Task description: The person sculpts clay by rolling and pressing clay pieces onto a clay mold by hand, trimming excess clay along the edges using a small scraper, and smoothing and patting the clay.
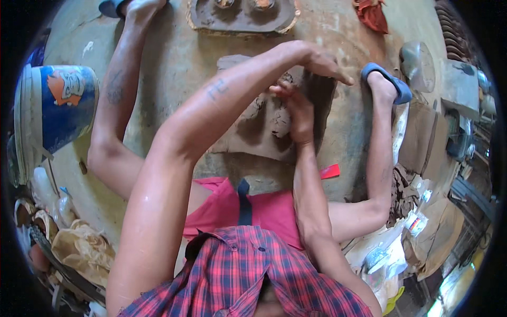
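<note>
Between my legs on the floor lies a grey-brown slab of clay, with hollows and rough lumps on its upper face and a darker side at the right. My left arm crosses over it, and my left hand hangs above its far right part, fingers stretched to the right, nothing seen in them. Below that, my right hand is over the right half of the slab. Its fingers curl inward and look smeared with clay; what they hold, if anything, is hidden.
A clay tray-like piece with two round items in it lies ahead. A blue and white bucket stands left, a red cloth far right. A clear plastic container and dark clay scraps are on the right.
</note>
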Available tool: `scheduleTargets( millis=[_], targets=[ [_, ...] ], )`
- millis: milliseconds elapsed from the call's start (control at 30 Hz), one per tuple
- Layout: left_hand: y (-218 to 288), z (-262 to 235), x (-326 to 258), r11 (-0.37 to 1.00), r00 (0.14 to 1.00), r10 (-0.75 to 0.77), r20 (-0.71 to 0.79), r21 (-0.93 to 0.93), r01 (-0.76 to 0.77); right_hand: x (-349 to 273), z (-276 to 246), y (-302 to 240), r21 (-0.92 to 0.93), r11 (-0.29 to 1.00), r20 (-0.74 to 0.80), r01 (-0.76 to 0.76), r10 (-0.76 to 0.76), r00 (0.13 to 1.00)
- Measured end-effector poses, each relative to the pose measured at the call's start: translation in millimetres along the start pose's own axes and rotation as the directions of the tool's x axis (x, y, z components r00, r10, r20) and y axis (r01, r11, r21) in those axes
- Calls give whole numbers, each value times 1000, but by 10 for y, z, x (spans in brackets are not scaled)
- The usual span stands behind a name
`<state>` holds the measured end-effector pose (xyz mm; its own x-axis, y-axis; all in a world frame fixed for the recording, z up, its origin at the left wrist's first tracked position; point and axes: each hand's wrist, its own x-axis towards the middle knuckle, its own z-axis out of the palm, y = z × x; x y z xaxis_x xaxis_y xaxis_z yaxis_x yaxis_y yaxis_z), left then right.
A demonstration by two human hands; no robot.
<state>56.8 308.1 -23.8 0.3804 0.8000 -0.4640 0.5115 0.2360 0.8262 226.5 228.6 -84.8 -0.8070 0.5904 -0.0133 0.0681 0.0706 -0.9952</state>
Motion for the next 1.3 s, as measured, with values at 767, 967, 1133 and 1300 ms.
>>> scheduleTargets(
  millis=[767,967,1133,1300],
  targets=[
    [-116,7,-268,974,966,225,-130,49,-220,-284,548,-49,-719,692,-510,-64,-464,724],
    [40,-2,-308,990,964,140,-228,56,-131,-362,714,-88,-799,566,-529,-203,-502,684],
    [-71,3,-365,977,918,191,-347,155,-145,-138,806,-182,-815,524,-542,-247,-538,646],
    [-106,99,-617,975,874,221,-434,121,-186,-273,881,-162,-769,582,-572,-264,-442,691]
  ],
)
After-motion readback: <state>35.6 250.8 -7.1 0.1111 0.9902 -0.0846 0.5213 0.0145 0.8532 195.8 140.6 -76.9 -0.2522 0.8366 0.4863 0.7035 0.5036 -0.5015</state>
